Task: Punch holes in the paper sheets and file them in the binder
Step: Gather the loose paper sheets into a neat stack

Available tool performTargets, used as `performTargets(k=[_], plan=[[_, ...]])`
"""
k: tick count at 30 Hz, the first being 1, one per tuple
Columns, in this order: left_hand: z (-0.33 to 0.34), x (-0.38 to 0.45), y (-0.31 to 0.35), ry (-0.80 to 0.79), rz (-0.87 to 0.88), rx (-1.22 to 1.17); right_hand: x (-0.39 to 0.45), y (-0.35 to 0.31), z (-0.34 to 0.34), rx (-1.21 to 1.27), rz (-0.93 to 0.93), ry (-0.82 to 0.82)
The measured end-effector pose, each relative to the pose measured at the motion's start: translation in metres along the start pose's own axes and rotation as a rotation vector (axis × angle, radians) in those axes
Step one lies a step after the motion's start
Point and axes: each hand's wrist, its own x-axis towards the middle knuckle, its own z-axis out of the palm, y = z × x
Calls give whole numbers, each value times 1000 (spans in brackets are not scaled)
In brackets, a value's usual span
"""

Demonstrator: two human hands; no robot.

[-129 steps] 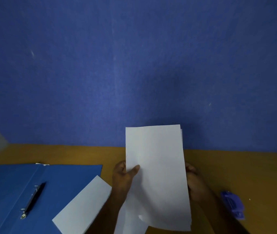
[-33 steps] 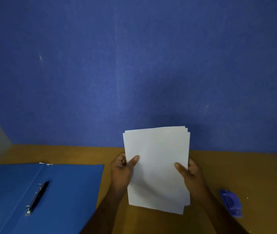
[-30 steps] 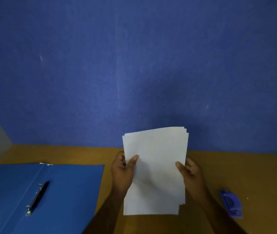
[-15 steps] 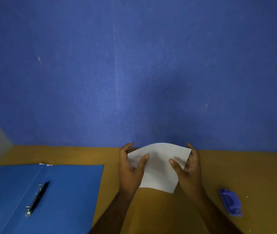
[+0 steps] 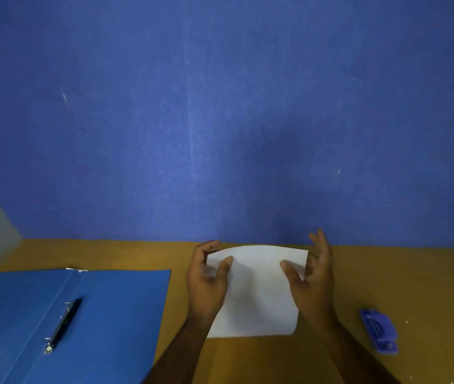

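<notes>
Paper sheets (image 5: pixel 259 297), stacked white and blank, are lying low over the brown bench (image 5: pixel 386 273) in front of the blue wall (image 5: pixel 220 106), with both bare hands holding them at their far corners. The left hand (image 5: pixel 206 284) is grasping the far left corner of the stack, its thumb lying on top of the uppermost sheet and its fingers curling round the edge behind. The right hand (image 5: pixel 311 284) is grasping the far right corner in the same way, thumb pressing on top, while some of its fingers are standing up loosely behind the edge. The far edge of the stack is bowing upward between the two grips; whether the near edge is touching the bench cannot be told. To the left of the paper sheets, well apart from them, the blue binder (image 5: pixel 104 322) is lying open flat on the bench, its spine fold running diagonally. The black and metal fastening mechanism (image 5: pixel 64 325) is sitting along that fold, and nothing is filed on it. A small white scrap (image 5: pixel 77 270) is showing at the binder's far edge. To the right of the paper sheets, also well apart, the purple hole punch (image 5: pixel 378 329) is resting on the bench, untouched by either hand. A few pale specks (image 5: pixel 407 322) are lying on the bench just beyond the punch.
</notes>
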Motion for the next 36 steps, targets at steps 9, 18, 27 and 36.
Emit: performTargets(k=[9,18,27,36], plan=[[0,-2,19,127,45,-146,-3,8,-9,233,263,-181],[6,-7,-2,20,-27,-125,-17,37,-1,24,311,-177],[7,-27,-36,-95,-167,-109,-29,41,7,-83,240,-77],[8,-35,-62,-55,-282,-73,-41,58,13,-125,341,-85]])
